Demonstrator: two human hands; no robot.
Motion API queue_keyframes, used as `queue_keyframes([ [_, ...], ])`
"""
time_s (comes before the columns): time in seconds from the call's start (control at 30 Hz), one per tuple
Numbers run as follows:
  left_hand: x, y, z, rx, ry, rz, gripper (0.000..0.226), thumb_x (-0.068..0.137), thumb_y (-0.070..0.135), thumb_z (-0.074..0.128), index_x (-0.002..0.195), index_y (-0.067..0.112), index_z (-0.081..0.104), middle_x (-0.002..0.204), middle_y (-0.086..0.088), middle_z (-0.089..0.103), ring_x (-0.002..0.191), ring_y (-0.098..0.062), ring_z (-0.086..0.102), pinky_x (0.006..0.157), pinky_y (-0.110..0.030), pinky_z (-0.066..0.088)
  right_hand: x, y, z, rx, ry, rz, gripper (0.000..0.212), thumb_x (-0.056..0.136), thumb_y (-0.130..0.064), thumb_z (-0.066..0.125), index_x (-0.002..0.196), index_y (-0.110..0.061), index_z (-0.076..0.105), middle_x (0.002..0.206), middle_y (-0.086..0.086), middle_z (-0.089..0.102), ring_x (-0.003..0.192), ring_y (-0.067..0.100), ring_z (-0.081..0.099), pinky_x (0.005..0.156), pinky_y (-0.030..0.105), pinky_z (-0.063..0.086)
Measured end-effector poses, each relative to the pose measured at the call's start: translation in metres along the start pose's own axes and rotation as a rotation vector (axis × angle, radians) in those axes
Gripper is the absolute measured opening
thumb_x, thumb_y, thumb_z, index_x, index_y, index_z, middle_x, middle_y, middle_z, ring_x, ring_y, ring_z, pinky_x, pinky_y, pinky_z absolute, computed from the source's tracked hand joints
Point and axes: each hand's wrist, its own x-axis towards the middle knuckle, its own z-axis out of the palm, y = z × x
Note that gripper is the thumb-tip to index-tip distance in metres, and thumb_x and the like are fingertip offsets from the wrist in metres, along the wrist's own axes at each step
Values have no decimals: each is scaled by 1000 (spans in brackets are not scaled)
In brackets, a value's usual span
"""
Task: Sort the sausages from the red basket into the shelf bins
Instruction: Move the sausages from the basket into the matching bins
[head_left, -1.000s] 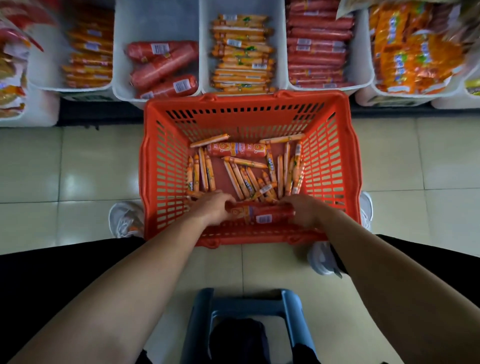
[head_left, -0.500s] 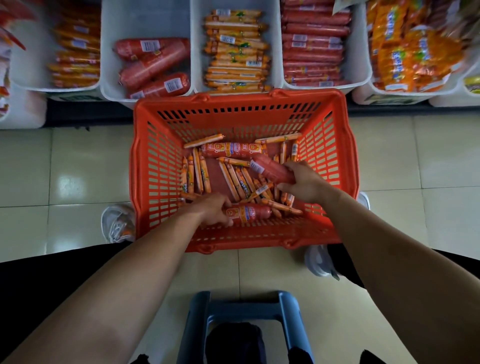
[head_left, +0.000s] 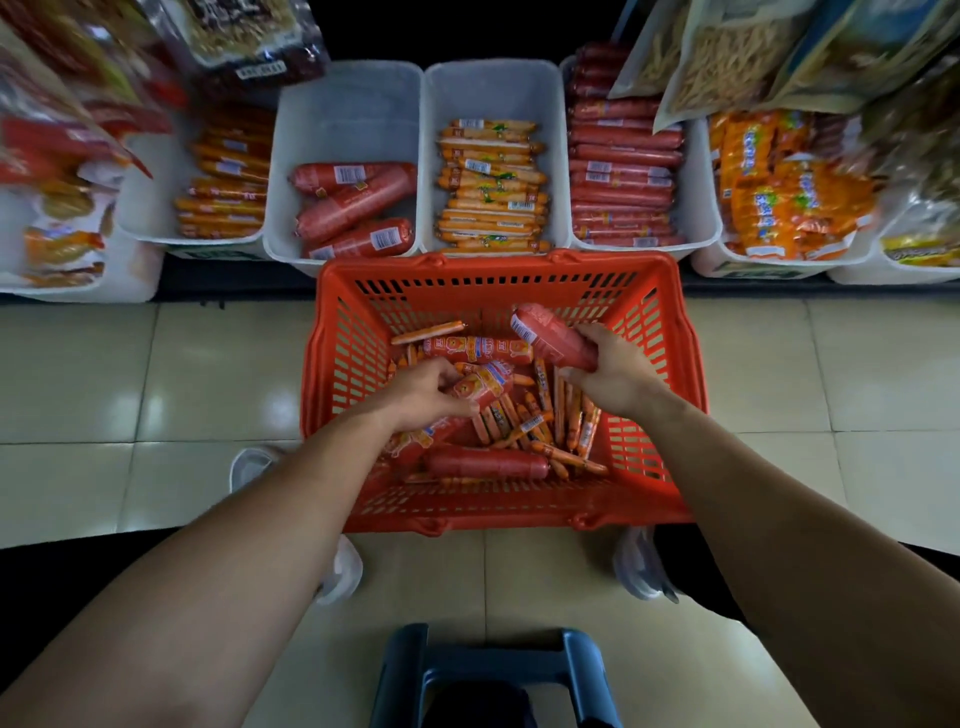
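A person crouched over a red basket (head_left: 337, 364) on a tiled floor (head_left: 104, 374) lifts two sausages at once. The right hand (head_left: 613, 371), at about 2 o'clock in the basket, has its fingers clamped around a thick red sausage (head_left: 553, 335) in a glossy casing, its white barcode label turned toward 10 o'clock and its free end raised above the pile. The left hand (head_left: 421, 392), near the basket's centre, pinches a shorter orange-and-red printed sausage (head_left: 485, 382) between thumb and fingers. Below them lie a heap of thin orange sticks (head_left: 540, 415) (scattered at all angles), another printed sausage (head_left: 475, 349) at 12 o'clock and a plain red sausage (head_left: 485, 462) at 6 o'clock. Beyond the basket's far rim stand white shelf bins: one (head_left: 343, 114) at 11 o'clock holds three thick red sausages, one (head_left: 493, 88) at 12 o'clock stacked orange sticks, one (head_left: 698, 197) at 1 o'clock slim red sausages.
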Motion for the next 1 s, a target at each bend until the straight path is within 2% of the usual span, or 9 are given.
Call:
queue_keyframes([
  [0.1,-22,26,-28,45,81,59,56,79,40,82,124,17,56,125,2,59,118,-17,56,100,-35,45,-10,-26,-22,-28,44,-57,60,88,-26,72,142,-19,47,124,5,62,113,26,60,89,26,42],
  [0.23,-56,50,-76,124,200,125,62,77,44,82,128,19,55,129,1,61,118,-16,57,100,-34,47,-14,-65,-48,-25,74,-149,61,89,-28,70,145,-22,45,120,-1,62,110,20,60,90,25,44],
  [0.37,-97,59,-130,187,292,177,65,80,43,79,136,20,53,133,1,61,115,-15,60,98,-34,49,-1,-115,-59,-65,81,-233,60,89,-32,70,143,-20,46,121,1,63,110,22,60,90,29,45],
  [0.47,-117,47,-169,238,355,177,66,83,39,78,141,19,51,135,-1,59,118,-18,58,95,-30,46,21,-155,-51,-131,71,-284,59,89,-31,71,142,-21,48,122,6,64,110,28,61,85,28,44],
  [0.53,-122,31,-191,256,397,166,64,81,41,79,137,22,54,129,-1,64,111,-17,61,94,-32,49,43,-178,-39,-149,62,-308,59,86,-32,73,140,-23,50,120,5,67,109,27,63,84,28,45],
  [0.63,-124,-3,-215,248,469,129,56,77,44,81,126,26,59,115,2,69,98,-13,64,88,-34,53,77,-209,-11,-192,47,-339,63,84,-32,75,142,-25,49,125,6,66,110,28,63,90,32,50],
  [0.73,-121,-35,-229,159,516,96,58,77,44,81,128,30,57,118,4,68,101,-12,65,90,-34,53,112,-234,15,-272,18,-355,70,83,-36,76,144,-34,44,130,6,62,106,28,64,91,39,54],
  [0.9,-107,-63,-245,79,565,87,62,80,35,81,135,28,56,120,6,63,108,-8,57,88,-24,42,162,-259,39,-463,30,-330,68,83,-41,73,144,-39,42,140,0,56,125,27,54,107,42,38],
  [1.0,-94,-68,-251,72,570,92,58,80,37,81,132,30,57,113,10,61,105,-6,57,86,-25,44,184,-270,41,-493,45,-319,67,85,-42,72,144,-42,41,142,-4,54,131,26,48,110,47,27],
])
